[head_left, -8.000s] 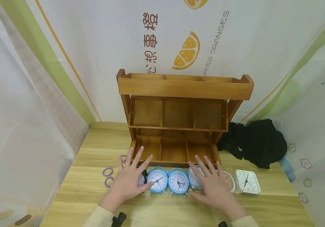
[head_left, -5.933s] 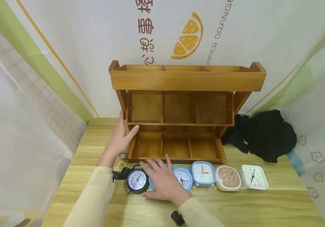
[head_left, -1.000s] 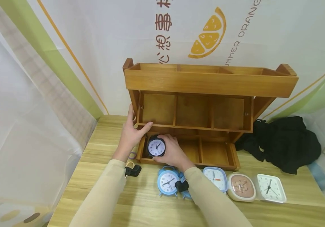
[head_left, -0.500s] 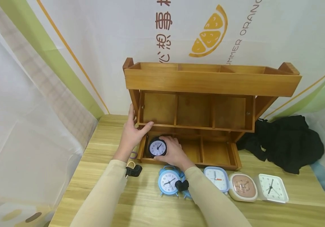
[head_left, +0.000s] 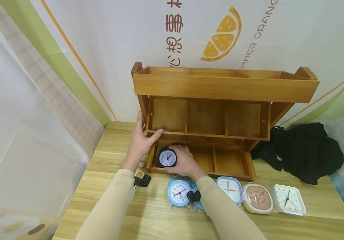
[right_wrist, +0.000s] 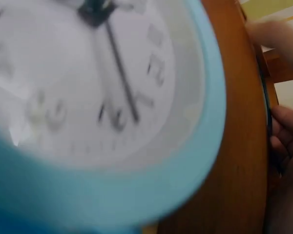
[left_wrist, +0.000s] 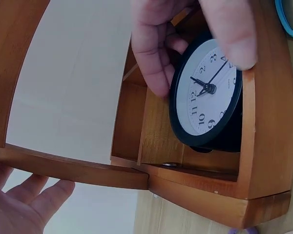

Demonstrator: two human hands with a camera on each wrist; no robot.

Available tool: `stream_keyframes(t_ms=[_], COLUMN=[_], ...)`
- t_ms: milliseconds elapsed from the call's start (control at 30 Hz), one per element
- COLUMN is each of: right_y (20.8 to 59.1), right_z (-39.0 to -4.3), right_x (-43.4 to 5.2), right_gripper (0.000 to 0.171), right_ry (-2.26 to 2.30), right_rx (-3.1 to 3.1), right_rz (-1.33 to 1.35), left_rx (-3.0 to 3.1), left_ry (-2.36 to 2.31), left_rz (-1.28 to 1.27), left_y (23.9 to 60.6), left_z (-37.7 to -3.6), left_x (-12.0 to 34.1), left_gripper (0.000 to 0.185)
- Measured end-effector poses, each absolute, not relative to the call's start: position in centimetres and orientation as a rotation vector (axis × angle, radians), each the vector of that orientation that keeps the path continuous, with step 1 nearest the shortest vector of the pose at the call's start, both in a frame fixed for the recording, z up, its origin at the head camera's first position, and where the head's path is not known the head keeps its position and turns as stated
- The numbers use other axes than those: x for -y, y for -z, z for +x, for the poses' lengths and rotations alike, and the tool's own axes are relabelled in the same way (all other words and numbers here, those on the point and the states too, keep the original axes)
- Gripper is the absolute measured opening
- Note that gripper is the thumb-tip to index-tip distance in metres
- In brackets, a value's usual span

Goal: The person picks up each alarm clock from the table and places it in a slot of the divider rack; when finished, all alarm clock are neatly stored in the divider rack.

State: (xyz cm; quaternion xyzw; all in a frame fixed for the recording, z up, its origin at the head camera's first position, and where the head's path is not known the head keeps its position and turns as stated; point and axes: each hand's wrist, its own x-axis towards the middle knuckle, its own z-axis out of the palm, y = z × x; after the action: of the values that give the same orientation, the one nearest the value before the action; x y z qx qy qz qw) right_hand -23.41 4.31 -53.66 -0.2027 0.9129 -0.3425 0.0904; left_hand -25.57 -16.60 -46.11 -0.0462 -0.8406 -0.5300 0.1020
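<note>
Right hand (head_left: 184, 160) grips black clock (head_left: 167, 158) in rack's (head_left: 224, 88) bottom-left slot; left hand (head_left: 140, 143) open, fingers straight, pressing the rack's left post.

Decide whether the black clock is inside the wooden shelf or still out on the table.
Inside: the black clock stands in the bottom-left compartment of the shelf, gripped by the right hand.

A staged recording booth: printed fabric backdrop (head_left: 250, 33) curtains off a wooden table (head_left: 105, 186).
</note>
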Motion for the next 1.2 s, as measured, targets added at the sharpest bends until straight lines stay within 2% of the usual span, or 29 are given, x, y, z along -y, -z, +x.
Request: stream_keyframes(t_ms=[500, 900, 1200], right_y=[52.2, 50.8, 52.0], right_z=[-22.3, -17.3, -14.6], right_x=[-6.7, -8.0, -8.7], right_gripper=[0.105, 0.103, 0.103], right_ry=[1.087, 1.137, 1.125], right_rx=[-2.608, -2.553, -2.552], right_rz=[-0.703, -0.824, -0.831], left_rx=[2.488, 2.497, 2.485], left_ry=[1.561, 1.539, 1.571], left_rz=[-0.135, -0.129, -0.117], left_y=[46.0, 46.0, 45.9], left_z=[-25.5, -25.5, -25.3], left_x=[16.4, 16.4, 16.5], left_gripper=[0.11, 0.11, 0.11])
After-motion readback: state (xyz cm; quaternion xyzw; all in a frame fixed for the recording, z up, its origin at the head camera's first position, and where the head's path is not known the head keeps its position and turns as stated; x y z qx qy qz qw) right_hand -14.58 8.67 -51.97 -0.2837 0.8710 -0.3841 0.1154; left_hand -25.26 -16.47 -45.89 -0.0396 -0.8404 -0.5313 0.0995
